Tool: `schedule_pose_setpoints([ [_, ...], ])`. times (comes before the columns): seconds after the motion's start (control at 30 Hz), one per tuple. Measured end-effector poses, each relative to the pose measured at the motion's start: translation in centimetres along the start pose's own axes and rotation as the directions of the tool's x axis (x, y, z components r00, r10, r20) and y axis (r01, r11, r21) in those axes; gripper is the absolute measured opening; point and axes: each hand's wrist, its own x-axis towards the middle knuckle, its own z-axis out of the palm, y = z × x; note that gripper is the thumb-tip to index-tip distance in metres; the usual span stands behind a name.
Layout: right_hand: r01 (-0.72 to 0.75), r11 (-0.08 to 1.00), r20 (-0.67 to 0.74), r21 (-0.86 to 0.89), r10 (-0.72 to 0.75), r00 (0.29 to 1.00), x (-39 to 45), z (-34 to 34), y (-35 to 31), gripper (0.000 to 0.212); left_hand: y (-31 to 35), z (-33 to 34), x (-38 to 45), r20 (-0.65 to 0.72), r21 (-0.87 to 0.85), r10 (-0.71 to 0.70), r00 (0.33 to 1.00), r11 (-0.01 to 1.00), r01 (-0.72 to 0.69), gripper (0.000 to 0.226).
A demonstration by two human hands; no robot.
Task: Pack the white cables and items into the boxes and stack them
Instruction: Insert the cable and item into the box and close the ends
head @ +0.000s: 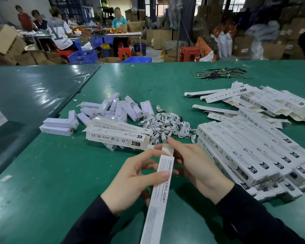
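**White card box held in both hands over the green surface**

Cardboard, long and slim, the printed box [161,189] runs from the lower edge up between the hands, its end flap open. The left hand [130,178] has a narrow grip, thumb pressed on its face; the right hand [197,166] pinches the open end. Beyond lie a tangle of white cables [167,125], small glossy boxes [113,110], and a neat stack of closed boxes [245,152] on the smooth green surface [42,173].

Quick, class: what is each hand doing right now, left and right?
Left hand: holds the long white box, thumb across its top face.
Right hand: fingers at the box's open end flap; grip cannot be told.
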Motion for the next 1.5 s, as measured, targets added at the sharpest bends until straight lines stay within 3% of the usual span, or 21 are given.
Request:
schedule_pose_setpoints([
  [0.23, 0.045, 0.999, 0.032, -0.014, -0.045, 0.998, -0.3, 0.0, 0.0, 0.018, 0.1, 0.0, 0.2, -0.058, -0.047, 0.014, 0.998, 0.999, -0.016, 0.031],
  [0.67, 0.073, 0.997, 0.086, 0.029, -0.075, 0.993, -0.1, -0.1, 0.0, 0.019, 0.0, -0.2, 0.5, -0.132, -0.152, -0.031, 0.991, 0.988, 0.011, 0.047],
  [0.8, 0.052, 0.997, 0.081, 0.061, -0.057, 0.995, -0.1, -0.3, -0.1, 0.019, 0.2, -0.2, 0.6, -0.134, -0.246, -0.073, 0.988, 0.968, 0.038, 0.048],
  [1.0, 0.062, 0.996, 0.089, 0.069, -0.068, 0.994, -0.2, -0.2, 0.0, 0.020, 0.1, -0.3, 0.6, -0.161, -0.239, -0.085, 0.983, 0.970, 0.045, 0.044],
  [1.1, 0.131, 0.991, 0.058, -0.003, -0.130, 0.990, -0.4, 0.3, 0.4, 0.022, -0.1, -0.4, 0.6, -0.178, -0.234, -0.069, 0.982, 0.972, 0.026, 0.044],
  [1.2, 0.296, 0.947, 0.044, -0.126, -0.293, 0.955, -0.4, 0.7, 1.0, 0.023, 0.0, -0.6, 0.6, -0.191, -0.215, -0.057, 0.980, 0.976, 0.015, 0.045],
  [1.33, 0.433, 0.870, 0.109, -0.237, -0.419, 0.901, -0.3, 0.2, 0.8, 0.020, 0.5, -1.0, 0.6, -0.121, -0.322, -0.188, 0.975, 0.936, 0.141, 0.052],
  [1.5, 0.380, 0.924, 0.249, -0.030, -0.361, 0.899, 0.0, 0.0, 0.6, 0.028, 0.8, -1.8, 0.2, 0.120, -0.578, -0.222, 0.968, 0.777, 0.250, 0.034],
])
